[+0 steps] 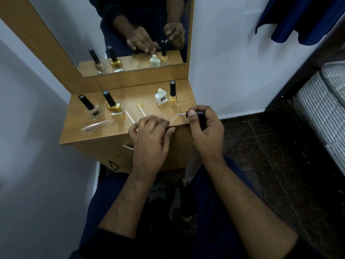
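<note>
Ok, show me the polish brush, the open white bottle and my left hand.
polish brush [200, 113]: head view, on its black cap.
open white bottle [161, 99]: head view, on its front label.
left hand [151, 136]: head view, on the back of the hand.
</note>
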### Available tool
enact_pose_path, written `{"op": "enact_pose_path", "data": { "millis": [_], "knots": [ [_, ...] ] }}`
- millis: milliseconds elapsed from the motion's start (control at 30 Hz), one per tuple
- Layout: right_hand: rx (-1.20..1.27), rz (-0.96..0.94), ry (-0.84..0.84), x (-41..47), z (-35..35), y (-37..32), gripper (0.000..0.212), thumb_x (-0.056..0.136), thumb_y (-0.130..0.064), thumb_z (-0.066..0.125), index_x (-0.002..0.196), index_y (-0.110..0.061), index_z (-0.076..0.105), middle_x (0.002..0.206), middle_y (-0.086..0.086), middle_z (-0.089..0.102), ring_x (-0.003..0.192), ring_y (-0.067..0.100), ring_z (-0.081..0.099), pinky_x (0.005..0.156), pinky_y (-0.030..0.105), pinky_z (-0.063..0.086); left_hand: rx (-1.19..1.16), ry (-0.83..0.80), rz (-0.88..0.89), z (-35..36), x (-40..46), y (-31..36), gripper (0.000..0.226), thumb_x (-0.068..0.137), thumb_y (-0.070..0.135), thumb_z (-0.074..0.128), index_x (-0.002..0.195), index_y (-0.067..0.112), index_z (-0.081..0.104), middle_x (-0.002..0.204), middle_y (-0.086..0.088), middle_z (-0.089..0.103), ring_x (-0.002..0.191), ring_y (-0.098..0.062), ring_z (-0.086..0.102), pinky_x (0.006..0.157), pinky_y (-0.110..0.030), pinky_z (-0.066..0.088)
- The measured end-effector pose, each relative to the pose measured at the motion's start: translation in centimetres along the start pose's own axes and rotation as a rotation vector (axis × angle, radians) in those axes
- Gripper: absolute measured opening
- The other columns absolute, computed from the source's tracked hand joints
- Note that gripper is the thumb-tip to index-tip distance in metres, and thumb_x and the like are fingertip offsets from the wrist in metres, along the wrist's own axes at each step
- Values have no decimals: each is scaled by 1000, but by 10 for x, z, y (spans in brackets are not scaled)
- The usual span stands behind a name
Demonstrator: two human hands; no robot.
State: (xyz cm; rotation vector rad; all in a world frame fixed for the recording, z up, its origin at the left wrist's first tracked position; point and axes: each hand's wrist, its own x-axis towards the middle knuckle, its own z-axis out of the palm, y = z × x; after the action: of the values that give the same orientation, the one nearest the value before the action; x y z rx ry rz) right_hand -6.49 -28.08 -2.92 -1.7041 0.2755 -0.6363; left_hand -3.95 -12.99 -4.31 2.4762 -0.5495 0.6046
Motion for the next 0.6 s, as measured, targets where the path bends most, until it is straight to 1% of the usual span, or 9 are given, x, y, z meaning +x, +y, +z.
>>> {"op": "enact_pose_path", "data": {
  "millis": [100, 300, 433, 500, 600],
  "knots": [
    [-25, 0, -26, -1, 2, 0, 8, 102, -18, 64, 107, -16, 69, 97, -13, 70, 96, -1, 66, 81, 13, 50, 79, -71, 21, 0, 1, 0, 29, 95, 32, 73, 117, 14, 73, 118, -2, 68, 124, -21, 49, 101, -42, 27],
    [-44, 5, -33, -1, 4, 2, 11, 101, -19, 65, 108, -14, 70, 97, -12, 71, 96, 0, 66, 81, 12, 50, 139, -139, 46, 1, 5, 1, 42, 85, 23, 82, 123, 11, 68, 126, -8, 63, 129, -24, 42, 103, -43, 25],
    [-46, -4, -30, 0, 5, 3, 12, 101, -19, 65, 110, -13, 70, 100, -11, 71, 99, 0, 66, 83, 12, 50, 147, -131, 58, 1, 5, -1, 32, 89, 20, 77, 120, 14, 68, 139, -7, 58, 142, -24, 37, 108, -47, 26],
    [-48, -14, -28, 0, 6, 3, 13, 101, -19, 65, 112, -13, 70, 101, -13, 71, 100, -2, 66, 83, 12, 50, 161, -124, 82, 1, 5, -1, 28, 91, 20, 76, 118, 14, 70, 143, -6, 57, 144, -23, 36, 108, -46, 24],
    [-63, -28, -37, 0, 9, 3, 14, 101, -19, 66, 113, -14, 70, 103, -14, 71, 102, -3, 65, 85, 13, 50, 129, -131, 121, 1, 6, -4, 30, 92, 20, 75, 121, 14, 70, 136, -2, 64, 141, -21, 42, 108, -43, 23]
  ]
}}
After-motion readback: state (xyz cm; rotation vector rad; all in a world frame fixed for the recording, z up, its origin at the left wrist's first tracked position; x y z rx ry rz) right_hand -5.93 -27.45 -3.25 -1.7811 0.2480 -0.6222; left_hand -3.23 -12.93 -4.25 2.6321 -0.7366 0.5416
